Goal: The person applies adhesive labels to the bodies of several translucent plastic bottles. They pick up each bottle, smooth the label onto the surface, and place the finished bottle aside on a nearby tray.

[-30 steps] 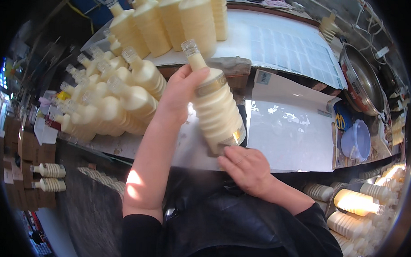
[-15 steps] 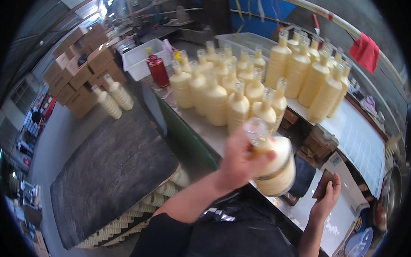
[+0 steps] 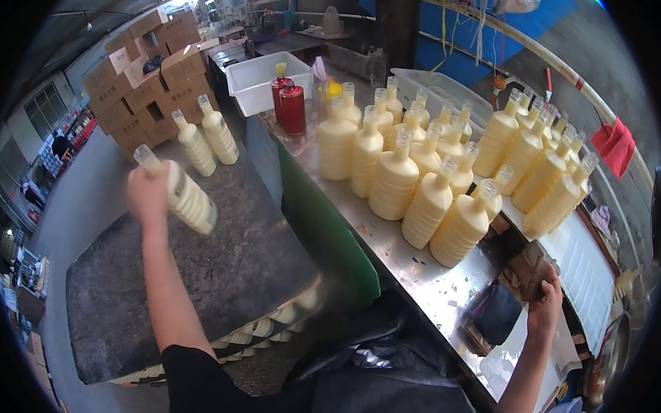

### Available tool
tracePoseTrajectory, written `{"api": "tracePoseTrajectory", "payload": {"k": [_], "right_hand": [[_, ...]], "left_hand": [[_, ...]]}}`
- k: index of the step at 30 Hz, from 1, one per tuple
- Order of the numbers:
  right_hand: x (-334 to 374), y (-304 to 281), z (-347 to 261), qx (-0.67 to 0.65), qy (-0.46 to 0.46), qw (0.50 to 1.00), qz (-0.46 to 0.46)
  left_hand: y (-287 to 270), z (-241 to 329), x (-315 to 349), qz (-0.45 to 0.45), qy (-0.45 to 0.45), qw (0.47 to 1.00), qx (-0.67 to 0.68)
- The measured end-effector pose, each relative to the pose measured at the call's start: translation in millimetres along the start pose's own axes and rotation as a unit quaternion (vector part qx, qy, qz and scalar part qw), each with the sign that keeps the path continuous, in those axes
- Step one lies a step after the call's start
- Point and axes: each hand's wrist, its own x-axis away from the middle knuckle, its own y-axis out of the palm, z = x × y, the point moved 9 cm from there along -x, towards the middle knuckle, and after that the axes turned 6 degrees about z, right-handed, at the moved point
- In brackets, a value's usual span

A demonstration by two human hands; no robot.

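Note:
My left hand [image 3: 148,194] is closed round the neck of a cream ribbed bottle [image 3: 188,197] with a clear top. The bottle tilts over a dark board [image 3: 160,288] at the left; whether its base touches the board I cannot tell. Just beyond it, two similar bottles [image 3: 219,132] stand on the same board. On the right, my right hand [image 3: 545,307] grips a thin brown flat piece [image 3: 536,282] above the metal workbench [image 3: 387,241]. Several cream bottles [image 3: 397,183] stand in a group on that bench, between my hands.
More cream bottles [image 3: 553,186] crowd a white surface at the right. Red bottles [image 3: 293,112] and a white bin [image 3: 266,80] stand at the bench's far end. A dark block [image 3: 495,314] lies near my right hand. Cardboard boxes [image 3: 141,91] are stacked at the back left.
My left hand has carried a bottle from over the workbench leftward to the dark board. My right hand, still holding the brown piece, appears slightly higher in view. The view has shifted left.

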Motion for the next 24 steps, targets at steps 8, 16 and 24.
{"api": "tracePoseTrajectory", "payload": {"k": [8, 16, 24], "right_hand": [[-26.0, -95.2, -16.5, -0.001, 0.011, 0.995, 0.101], [-4.7, -128.7, -26.5, 0.064, 0.007, 0.985, 0.160], [19.2, -24.2, -27.7, 0.139, 0.025, 0.971, 0.192]], "left_hand": [[95.9, -100.8, -65.5, 0.071, -0.013, 0.997, -0.014], [196.9, -171.7, -126.9, 0.038, -0.026, 0.996, -0.072], [250.1, -207.9, -152.3, -0.053, -0.028, 0.994, -0.089]]}}
